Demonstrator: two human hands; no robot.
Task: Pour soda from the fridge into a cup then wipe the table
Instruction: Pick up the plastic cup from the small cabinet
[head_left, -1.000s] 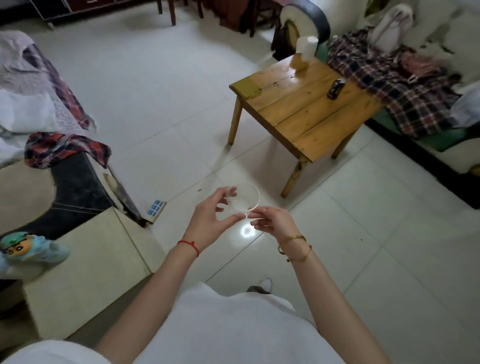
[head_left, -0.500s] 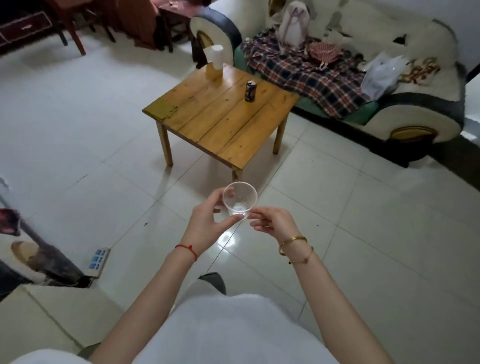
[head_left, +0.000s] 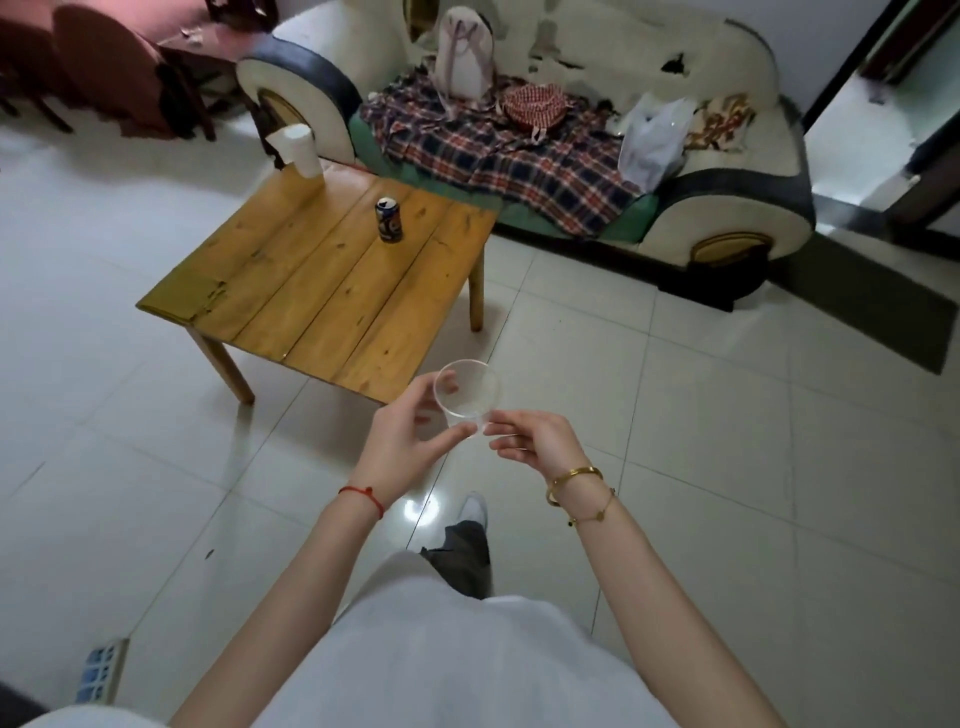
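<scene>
"Why both hands on such a small thing?"

"It's a thin clear plastic cup (head_left: 469, 391), and it looks empty, so it probably flexes. The left hand (head_left: 402, 442) wraps it from the side, thumb across the near wall and fingers showing through the far one. The right hand (head_left: 530, 439) only pinches it low down near the base with its fingertips, the rest of the fingers loosely curled underneath. I'd say that's steadying, not carrying."

"And it's held upright?"

"Roughly, mouth up and tipped a little toward the person, out in front of the body over the floor tiles, just off the near corner of the wooden table (head_left: 291, 291). Not touching the table."

"So where's the drink?"

"The soda can (head_left: 388, 219) stands upright on the far half of the tabletop, well apart from the cup. I can't tell whether it's been opened. My guess is the cup goes down on the wood next to it, since pouring into something this light is easier with it resting on a surface."

"And the wiping?"

"There's a roll of paper (head_left: 300, 149) standing at the far left corner of the table, next to the sofa (head_left: 727, 218) arm. Handy for that, I'd think, and out of the way of the pour. Nothing on the wood looks wet, as far as I can see from here."
</scene>
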